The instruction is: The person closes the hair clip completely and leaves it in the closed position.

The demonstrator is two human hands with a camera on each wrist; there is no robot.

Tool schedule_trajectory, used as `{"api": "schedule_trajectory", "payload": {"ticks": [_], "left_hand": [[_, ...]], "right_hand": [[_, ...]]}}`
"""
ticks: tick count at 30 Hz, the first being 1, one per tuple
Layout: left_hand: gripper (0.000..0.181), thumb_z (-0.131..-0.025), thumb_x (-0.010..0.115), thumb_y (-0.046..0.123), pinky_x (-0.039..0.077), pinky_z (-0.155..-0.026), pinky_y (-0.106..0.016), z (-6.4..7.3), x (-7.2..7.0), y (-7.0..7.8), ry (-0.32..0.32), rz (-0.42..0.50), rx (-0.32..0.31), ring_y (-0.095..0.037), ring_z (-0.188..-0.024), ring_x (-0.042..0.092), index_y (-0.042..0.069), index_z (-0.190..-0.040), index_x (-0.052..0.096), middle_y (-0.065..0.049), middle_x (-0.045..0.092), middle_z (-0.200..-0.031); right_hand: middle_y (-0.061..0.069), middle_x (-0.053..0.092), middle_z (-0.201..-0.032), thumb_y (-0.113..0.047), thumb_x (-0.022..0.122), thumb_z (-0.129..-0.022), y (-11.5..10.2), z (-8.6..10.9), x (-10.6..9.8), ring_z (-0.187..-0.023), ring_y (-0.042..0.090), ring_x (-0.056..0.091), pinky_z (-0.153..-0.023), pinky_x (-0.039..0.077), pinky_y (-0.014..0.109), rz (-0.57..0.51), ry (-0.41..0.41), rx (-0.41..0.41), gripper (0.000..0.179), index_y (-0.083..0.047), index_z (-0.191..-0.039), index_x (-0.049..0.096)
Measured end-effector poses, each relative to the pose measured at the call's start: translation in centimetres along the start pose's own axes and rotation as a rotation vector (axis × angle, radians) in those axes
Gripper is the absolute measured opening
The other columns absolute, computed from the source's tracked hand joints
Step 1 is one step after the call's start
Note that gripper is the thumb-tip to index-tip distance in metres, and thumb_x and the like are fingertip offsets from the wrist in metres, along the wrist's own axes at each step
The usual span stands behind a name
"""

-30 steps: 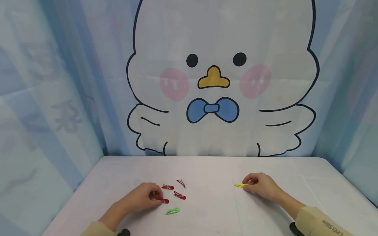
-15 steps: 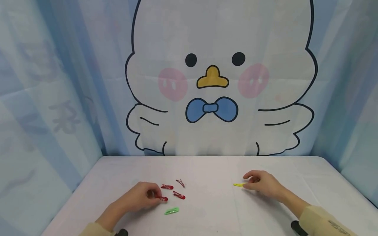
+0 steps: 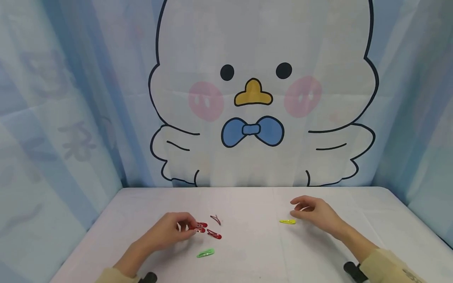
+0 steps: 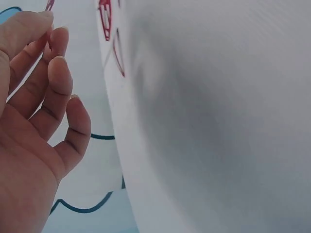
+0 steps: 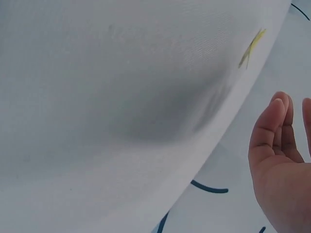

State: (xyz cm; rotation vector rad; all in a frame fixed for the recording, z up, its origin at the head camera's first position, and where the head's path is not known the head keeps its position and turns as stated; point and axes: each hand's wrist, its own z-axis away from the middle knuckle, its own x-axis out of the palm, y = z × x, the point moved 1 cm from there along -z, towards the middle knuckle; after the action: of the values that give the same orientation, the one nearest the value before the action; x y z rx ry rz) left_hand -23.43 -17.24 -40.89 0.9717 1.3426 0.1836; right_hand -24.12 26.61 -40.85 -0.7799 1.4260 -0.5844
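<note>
Between thumb and forefinger my left hand [image 3: 171,232] pinches a red snap hair clip [image 3: 200,230], lifted above the table; its tip also shows at the top of the left wrist view [image 4: 49,5]. Just behind it lies another red hair clip [image 3: 202,225], partly covered in the head view. A yellow hair clip [image 3: 288,221] rests on the table at the right. My right hand [image 3: 318,214] hovers beyond and to the right of it, fingers loosely bent and apart from it. In the right wrist view, a gap separates the hand [image 5: 279,160] from the yellow clip [image 5: 251,48].
A red hair clip [image 3: 214,234] and a thin, splayed red one [image 3: 216,219] lie right of my left hand. Nearer to me is a green hair clip [image 3: 205,253]. The white-covered table [image 3: 255,255] meets a printed curtain [image 3: 255,165] at its back edge.
The right hand has let go of the yellow clip and risen away from it. The left hand has lifted its red clip off the table and moved slightly farther back.
</note>
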Motion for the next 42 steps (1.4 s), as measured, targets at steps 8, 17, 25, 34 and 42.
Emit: {"api": "schedule_trajectory", "payload": {"ticks": [8, 17, 25, 34, 42], "left_hand": [[0.008, -0.090, 0.078, 0.016, 0.048, -0.068, -0.027, -0.7, 0.4, 1.6, 0.057, 0.048, 0.092, -0.013, -0.078, 0.055, 0.017, -0.094, 0.071, 0.010, 0.062, -0.083], [0.010, -0.090, 0.077, 0.011, 0.050, -0.073, -0.027, -1.5, 1.4, 2.8, 0.115, 0.084, 0.120, -0.013, -0.080, 0.057, 0.016, -0.097, 0.072, 0.010, 0.064, -0.088], [0.009, -0.089, 0.077, 0.011, 0.048, -0.066, -0.026, -1.9, 2.7, 4.0, 0.131, 0.165, 0.117, -0.016, -0.078, 0.055, 0.016, -0.095, 0.072, 0.009, 0.065, -0.086], [0.012, -0.088, 0.078, 0.008, 0.048, -0.066, -0.027, -2.3, 4.1, 5.3, 0.165, 0.191, 0.155, -0.013, -0.076, 0.055, 0.016, -0.095, 0.073, 0.010, 0.064, -0.084], [0.012, -0.088, 0.077, 0.006, 0.051, -0.070, -0.033, -2.5, 4.4, 6.2, 0.205, 0.169, 0.164, -0.014, -0.078, 0.056, 0.016, -0.095, 0.073, 0.012, 0.064, -0.083]], "right_hand": [[0.006, 0.066, -0.107, -0.031, 0.078, -0.090, -1.1, 0.5, 0.5, -0.096, 0.022, 0.061, -0.080, 0.050, 0.035, -0.082, 0.041, -0.015, 0.049, -0.002, -0.127, 0.064], [0.006, 0.066, -0.106, -0.030, 0.076, -0.091, -2.2, 1.1, 1.6, -0.093, 0.022, 0.060, -0.076, 0.051, 0.029, -0.149, 0.077, -0.042, 0.045, -0.004, -0.126, 0.065], [0.006, 0.067, -0.107, -0.026, 0.074, -0.094, -3.8, 1.6, 3.1, -0.095, 0.021, 0.062, -0.078, 0.052, 0.028, -0.235, 0.091, -0.075, 0.038, -0.004, -0.123, 0.067], [0.007, 0.067, -0.106, -0.023, 0.074, -0.093, -5.2, 1.9, 4.4, -0.093, 0.021, 0.064, -0.079, 0.052, 0.029, -0.311, 0.101, -0.091, 0.032, -0.007, -0.120, 0.069], [0.005, 0.068, -0.109, -0.021, 0.074, -0.093, -6.4, 2.0, 5.6, -0.096, 0.020, 0.063, -0.082, 0.051, 0.029, -0.373, 0.098, -0.133, 0.030, -0.006, -0.119, 0.069]]}}
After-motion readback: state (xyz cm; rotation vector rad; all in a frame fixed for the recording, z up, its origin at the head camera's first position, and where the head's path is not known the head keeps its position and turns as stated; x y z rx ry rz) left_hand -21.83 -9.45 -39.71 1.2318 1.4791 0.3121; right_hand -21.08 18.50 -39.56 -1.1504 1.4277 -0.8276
